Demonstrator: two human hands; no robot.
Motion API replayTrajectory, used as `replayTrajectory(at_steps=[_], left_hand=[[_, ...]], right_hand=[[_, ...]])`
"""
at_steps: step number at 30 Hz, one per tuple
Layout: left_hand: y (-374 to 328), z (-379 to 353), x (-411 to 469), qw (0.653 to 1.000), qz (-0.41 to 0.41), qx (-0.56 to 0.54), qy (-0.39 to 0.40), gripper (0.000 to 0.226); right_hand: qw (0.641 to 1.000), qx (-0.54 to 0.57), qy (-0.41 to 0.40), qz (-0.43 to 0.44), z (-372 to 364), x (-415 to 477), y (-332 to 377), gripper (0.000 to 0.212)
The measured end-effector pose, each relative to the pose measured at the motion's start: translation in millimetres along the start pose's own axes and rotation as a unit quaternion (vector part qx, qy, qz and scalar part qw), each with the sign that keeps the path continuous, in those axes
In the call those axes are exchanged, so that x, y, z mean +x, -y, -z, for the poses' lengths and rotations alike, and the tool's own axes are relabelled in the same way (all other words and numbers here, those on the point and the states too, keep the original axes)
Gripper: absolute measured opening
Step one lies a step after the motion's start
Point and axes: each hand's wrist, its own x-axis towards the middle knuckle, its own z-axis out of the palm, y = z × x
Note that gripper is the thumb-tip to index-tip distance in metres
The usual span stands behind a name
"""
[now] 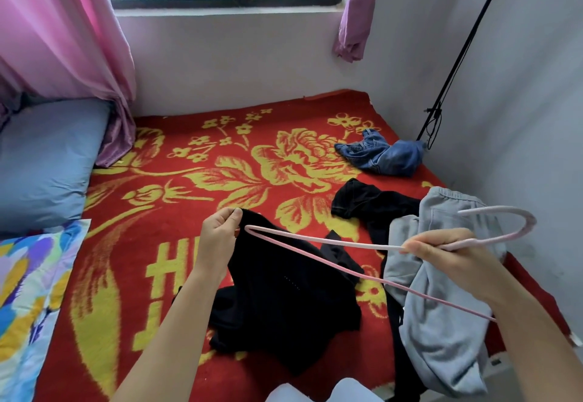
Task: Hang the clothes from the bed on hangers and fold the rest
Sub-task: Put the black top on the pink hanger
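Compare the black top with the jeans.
The black top is near, pinched at one edge by the left hand, with the hanger reaching it. The jeans are blue, lie farther off, and are untouched. Both are crumpled on the red blanket.

A: Where do we have open room?
B: The middle of the red blanket (220, 187), out to the window wall (236, 64), lies bare; a hand passes freely there.
A: What hems us in on the left?
B: A blue pillow (47, 162) and a patterned quilt (25, 282) along that edge, below a pink curtain (63, 39).
A: And the right?
B: Jeans (381, 155) near the far corner, a black shirt (369, 203) and grey sweatpants (448, 348) closer, beside the side wall (520, 149). A black pole (461, 58) slants up from that corner. Before us, the pink hanger (315, 238) our right hand (441, 255) grips reaches to just beside our left hand (217, 237), which pinches a black top (284, 294).
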Motion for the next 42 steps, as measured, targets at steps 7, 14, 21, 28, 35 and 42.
replayTrajectory(at_steps=[7,14,21,28,35,42], left_hand=[[5.1,-1.7,-8.1,0.998,-0.035,0.048,0.002,0.031],[2.0,-11.2,-11.0,0.997,-0.034,0.066,-0.016,0.031],[-1.9,-15.5,-17.3,0.979,-0.103,0.177,-0.018,0.025],[-2.9,-21.7,-18.7,0.963,-0.141,0.222,-0.063,0.022],[-4.3,-19.3,-20.3,0.947,-0.175,0.264,-0.051,0.019],[-18.4,-33.8,-38.9,0.87,-0.347,0.339,-0.087,0.02]], right_hand=[[0.999,0.034,-0.019,-0.022,3.0,-6.2,-0.8,0.034],[0.999,0.025,-0.01,-0.029,6.2,-16.4,-3.1,0.015],[0.998,0.044,-0.04,-0.025,8.3,-25.1,-10.9,0.031],[0.998,0.031,-0.043,-0.026,5.0,-26.6,-5.4,0.02],[0.999,0.003,-0.039,-0.023,-1.2,-22.0,-0.7,0.03],[0.998,-0.008,-0.057,0.005,6.4,-19.4,16.3,0.028]])
